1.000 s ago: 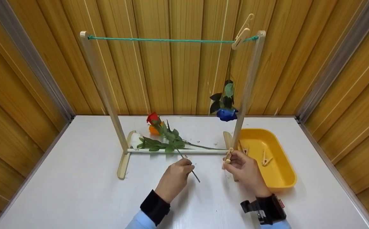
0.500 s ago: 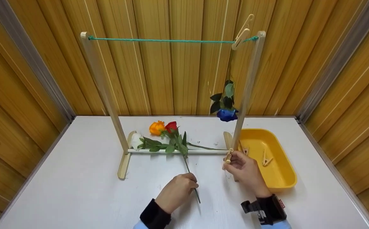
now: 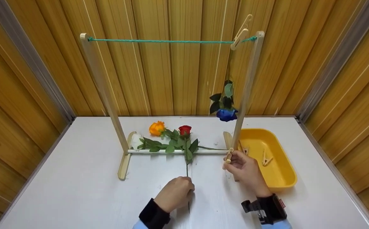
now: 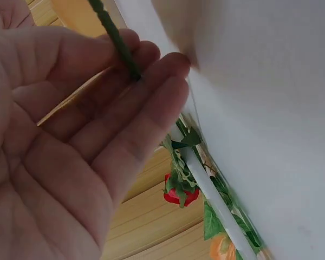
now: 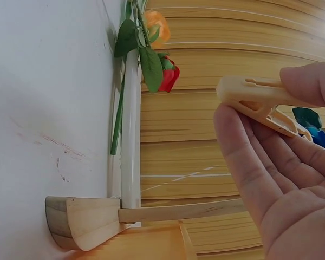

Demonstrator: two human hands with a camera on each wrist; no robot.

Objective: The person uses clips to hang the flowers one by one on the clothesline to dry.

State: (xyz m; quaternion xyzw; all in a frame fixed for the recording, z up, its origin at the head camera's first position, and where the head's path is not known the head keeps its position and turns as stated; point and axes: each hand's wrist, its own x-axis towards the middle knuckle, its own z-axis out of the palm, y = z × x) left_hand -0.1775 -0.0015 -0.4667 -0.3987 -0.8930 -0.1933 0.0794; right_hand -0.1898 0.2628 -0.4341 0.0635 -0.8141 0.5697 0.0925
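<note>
My left hand (image 3: 176,192) pinches the green stem (image 4: 116,43) of a red rose (image 3: 185,129) between thumb and fingertips. The bloom points away from me, and its leaves lie over the stand's white bottom bar (image 3: 211,152). My right hand (image 3: 246,170) holds a beige clothespin (image 5: 254,95) between thumb and fingers beside the foot of the right post. A white rose (image 3: 136,141) and an orange rose (image 3: 157,128) lie on the table by the bar. From the green cord (image 3: 159,40) a blue rose (image 3: 226,114) hangs head down, clipped by another clothespin (image 3: 240,38).
A yellow tray (image 3: 287,171) with clothespins (image 3: 266,158) in it stands to the right, close to my right hand. The stand's wooden left post (image 3: 103,92) and right post (image 3: 249,79) rise from the white table (image 3: 76,190). Wood-patterned panels (image 3: 159,70) enclose the back and sides.
My left hand has drawn the red rose towards me, and its bloom has swung to the right, away from the orange rose. My right hand has stayed in place with the clothespin.
</note>
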